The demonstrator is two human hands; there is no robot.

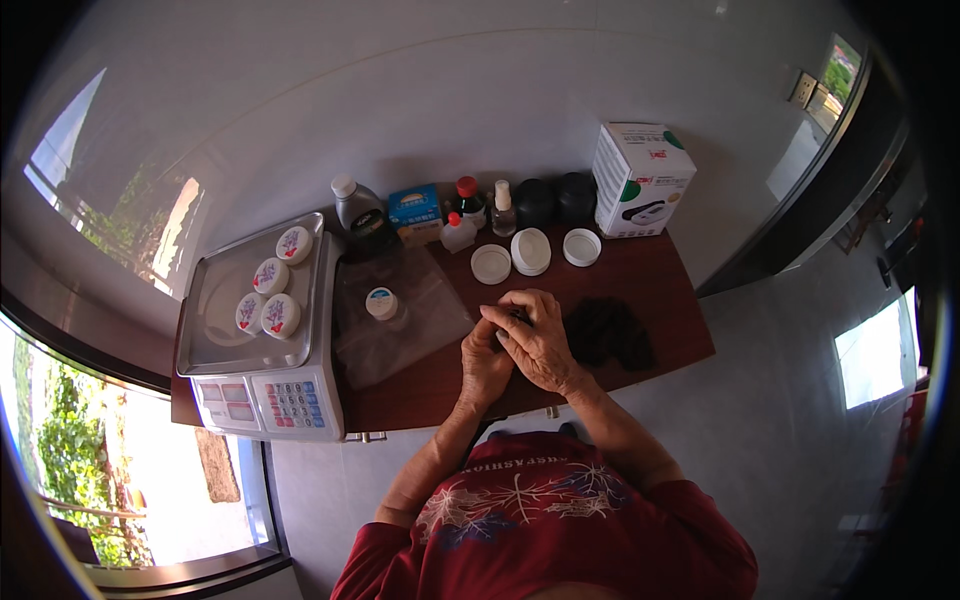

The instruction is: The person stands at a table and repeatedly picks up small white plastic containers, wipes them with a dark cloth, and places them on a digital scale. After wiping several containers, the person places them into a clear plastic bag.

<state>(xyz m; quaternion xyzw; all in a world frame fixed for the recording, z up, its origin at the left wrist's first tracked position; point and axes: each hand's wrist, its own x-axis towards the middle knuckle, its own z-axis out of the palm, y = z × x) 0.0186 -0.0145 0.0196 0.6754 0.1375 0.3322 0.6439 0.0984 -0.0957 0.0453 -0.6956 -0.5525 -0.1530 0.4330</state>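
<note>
My left hand (486, 369) and my right hand (541, 343) meet over the near part of a dark red wooden tabletop (686, 322). Between the fingers of both hands is a small dark lump (519, 316), mostly hidden by them. Just right of my right hand lies a dark, loose-looking clump (611, 334); its material cannot be made out. Beyond the hands sit white round plastic caps (491, 265), one of which looks stacked (530, 251). To the left, a small white-capped jar (382, 304) stands on a clear plastic bag (397, 345).
An electronic weighing scale (259, 397) fills the left end, with several printed white round lids (281, 316) on its pan. Along the wall stand a grey bottle (361, 214), a blue carton (417, 214), a red-capped bottle (469, 201), a spray bottle (503, 210), black jars (534, 202) and a white box (645, 180).
</note>
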